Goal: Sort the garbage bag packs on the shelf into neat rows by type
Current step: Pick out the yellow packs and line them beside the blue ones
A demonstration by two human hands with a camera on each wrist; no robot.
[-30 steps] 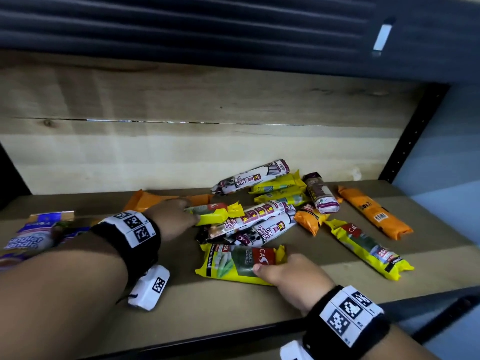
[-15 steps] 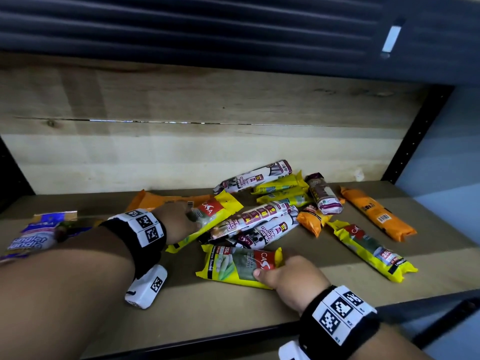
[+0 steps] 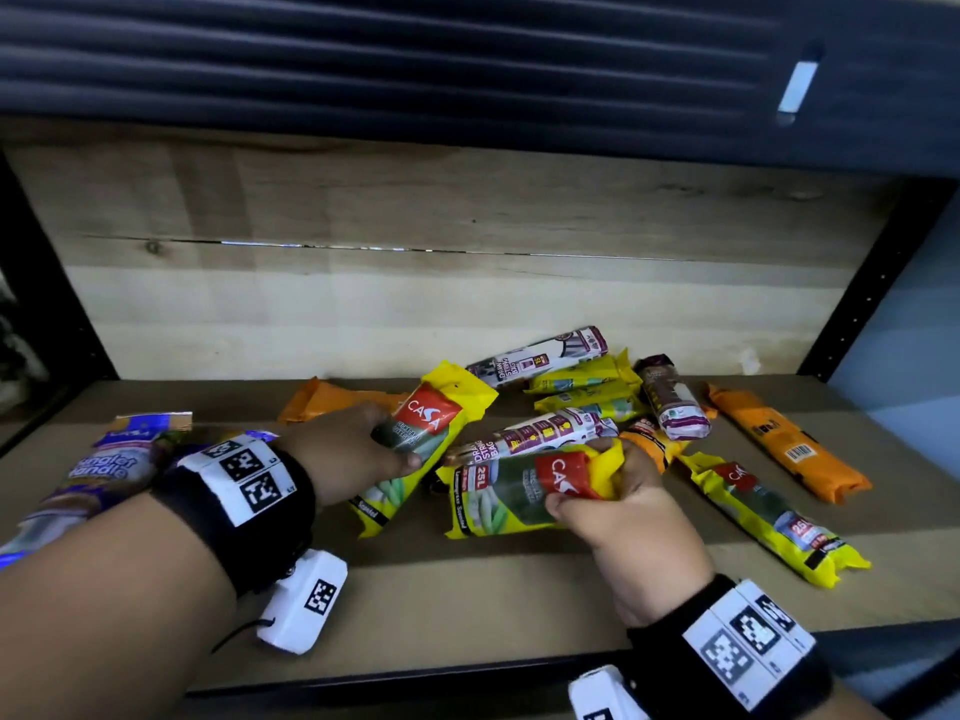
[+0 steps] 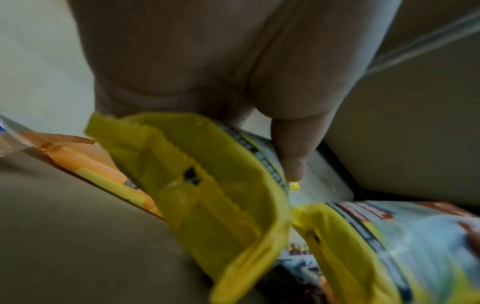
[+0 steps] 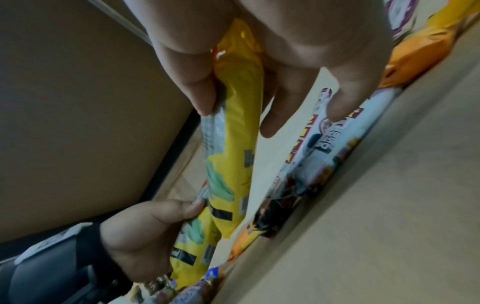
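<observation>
On the wooden shelf (image 3: 467, 605) the packs lie jumbled, unsorted. Your left hand (image 3: 343, 454) grips one yellow plastic CASA pack (image 3: 431, 433) and your right hand (image 3: 623, 506) pinches another yellow CASA pack (image 3: 519, 491), marked 25L, likely gathering matching types. Beside them lies a white "DRAW STRING BAG" roll (image 3: 535, 433).

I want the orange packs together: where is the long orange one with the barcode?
In the head view, the orange pack lies far right on the shelf, alone, just behind the loose yellow pack.

Shop shelf (image 3: 519, 589) (packaged goods (image 3: 779, 444))
</observation>
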